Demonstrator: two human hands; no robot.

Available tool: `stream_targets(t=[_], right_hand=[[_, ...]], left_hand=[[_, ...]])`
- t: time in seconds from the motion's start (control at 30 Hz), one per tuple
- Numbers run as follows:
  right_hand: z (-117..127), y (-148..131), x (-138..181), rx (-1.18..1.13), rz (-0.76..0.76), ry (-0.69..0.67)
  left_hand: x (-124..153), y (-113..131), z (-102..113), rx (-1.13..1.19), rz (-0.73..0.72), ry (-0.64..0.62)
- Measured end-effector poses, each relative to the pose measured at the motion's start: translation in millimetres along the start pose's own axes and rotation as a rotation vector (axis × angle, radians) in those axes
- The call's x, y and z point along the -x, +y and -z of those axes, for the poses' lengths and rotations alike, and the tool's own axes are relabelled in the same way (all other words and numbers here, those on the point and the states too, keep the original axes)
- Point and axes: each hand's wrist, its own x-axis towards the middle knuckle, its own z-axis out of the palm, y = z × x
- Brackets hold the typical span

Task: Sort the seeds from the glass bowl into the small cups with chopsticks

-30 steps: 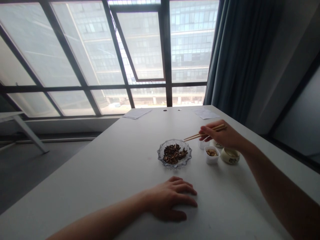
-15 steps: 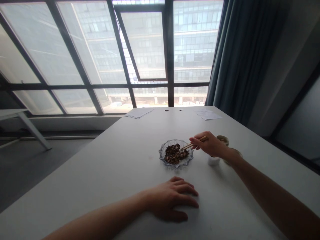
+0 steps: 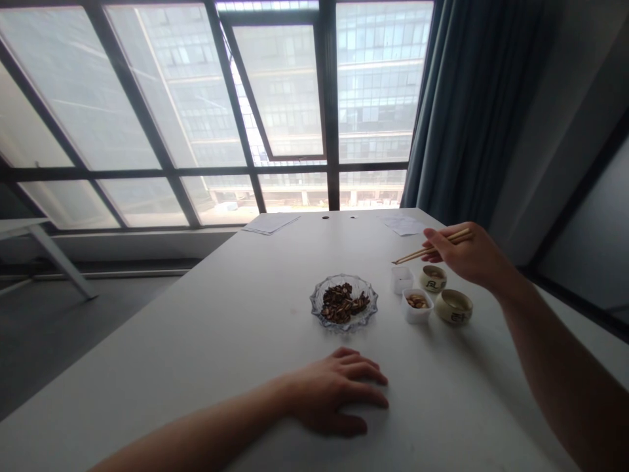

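My right hand (image 3: pixel 459 252) is closed around a pair of chopsticks (image 3: pixel 417 254), whose tips point left above the far white plastic cup (image 3: pixel 401 280). A small dark bit seems to sit at the tips, too tiny to name. My left hand (image 3: pixel 344 393) lies flat on the table with its fingers spread. Beyond it stands a scalloped glass dish (image 3: pixel 368 319) with dark brown seeds or shells (image 3: pixel 341 305) heaped in it. A nearer white plastic cup (image 3: pixel 417 313) holds brown nut-like pieces. Beside the cups are two cream pots with dark characters, one farther (image 3: pixel 434 282) and one nearer (image 3: pixel 455 311).
The white table (image 3: pixel 236 314) runs toward the windows. Papers lie at its far left (image 3: pixel 271 224) and far right (image 3: pixel 403 225). A dark curtain (image 3: pixel 452 118) hangs on the right, and another white table (image 3: pixel 24 227) stands at the left.
My right hand has lifted the chopsticks from the glass dish and moved right and away, uncovering the cups and pots. My left hand has stayed in place.
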Motion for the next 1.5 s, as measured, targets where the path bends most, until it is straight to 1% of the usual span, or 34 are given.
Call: stream_targets(t=[0.07, 0.13, 0.33, 0.4, 0.5, 0.6, 0.73, 0.87, 1.03, 1.17, 1.27, 1.37, 1.5], right_hand=[[5.6, 4.4, -3.4, 0.033, -0.036, -0.006], [5.9, 6.3, -5.4, 0.045, -0.043, -0.035], [-4.3, 3.3, -6.4, -0.023, -0.015, -0.033], [-9.7, 0.6, -4.0, -0.061, 0.001, -0.056], [-23.1, -4.7, 2.2, -0.143, 0.026, -0.140], [-42.3, -8.4, 8.8, -0.213, 0.044, -0.268], [-69.6, -6.3, 15.3, -0.201, 0.061, -0.385], [-89.6, 0.2, 20.1, -0.180, 0.070, -0.427], [-100.3, 4.6, 24.6, -0.143, 0.087, -0.428], [-99.1, 2.5, 25.6, -0.127, 0.094, -0.403], [-88.6, -2.8, 23.0, -0.125, 0.090, -0.357], [-66.4, -8.5, 16.7, -0.127, 0.086, -0.291], [-29.9, -6.3, 4.0, -0.067, 0.038, -0.105]], left_hand=[[0.5, -0.5, 0.0, -0.003, -0.003, 0.001], [1.0, -0.7, 0.0, -0.009, -0.006, 0.002], [1.2, 0.4, 0.5, -0.011, -0.007, 0.002], [0.9, 0.6, 0.6, -0.009, -0.007, 0.004], [0.4, 0.4, 0.5, -0.011, -0.007, 0.005], [0.3, -0.1, 0.0, -0.017, -0.004, -0.002], [0.3, -0.4, -0.5, -0.025, -0.006, -0.007], [-0.1, 0.2, 0.0, -0.021, -0.012, 0.002], [-0.5, 0.7, 0.6, -0.018, -0.014, -0.003], [-0.7, 0.2, 0.2, -0.014, -0.010, -0.004], [-0.7, 0.4, 0.4, -0.003, -0.011, -0.009], [-0.4, 0.5, 0.5, -0.001, -0.010, -0.001], [0.3, -0.4, 0.0, -0.006, -0.012, 0.003]])
